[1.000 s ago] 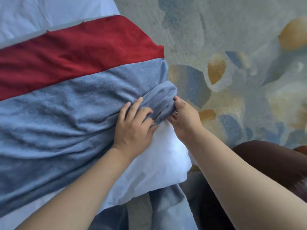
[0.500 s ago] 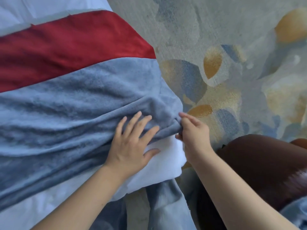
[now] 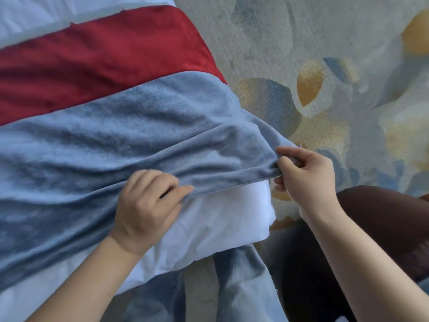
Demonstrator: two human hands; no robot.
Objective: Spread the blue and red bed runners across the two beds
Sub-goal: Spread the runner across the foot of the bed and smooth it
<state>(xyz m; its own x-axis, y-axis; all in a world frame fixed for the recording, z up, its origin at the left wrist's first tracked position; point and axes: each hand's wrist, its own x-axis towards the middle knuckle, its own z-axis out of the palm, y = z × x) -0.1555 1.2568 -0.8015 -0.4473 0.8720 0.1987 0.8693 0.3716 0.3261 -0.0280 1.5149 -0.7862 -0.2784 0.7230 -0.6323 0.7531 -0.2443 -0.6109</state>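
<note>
Head view. Fingers point(image 3: 286, 151) of the right hand point(image 3: 306, 180) are curled and pinch the corner hem of the blue runner point(image 3: 116, 140), just past the side of the bed point(image 3: 220, 219). Fingers point(image 3: 148, 180) of the left hand point(image 3: 146, 205) are bent over the near hem, thumb stretched along its edge, gripping the cloth where it crosses the white bed top. Between and beyond the two grips the blue runner lies across the bed in long creases that run toward the hands; its end reaches over the side, above the patterned carpet point(image 3: 301, 43). The red runner point(image 3: 104, 56) lies flat just beyond it, the two edges meeting.

Handling, as judged: fleecy cloth, soft and light, with no stiffness of its own. It should follow a pull only along the line of tension and bunch elsewhere, and likely drags on the sheet rather than sliding. It is best held at hem and corner, hands set apart, and drawn taut outward.
</note>
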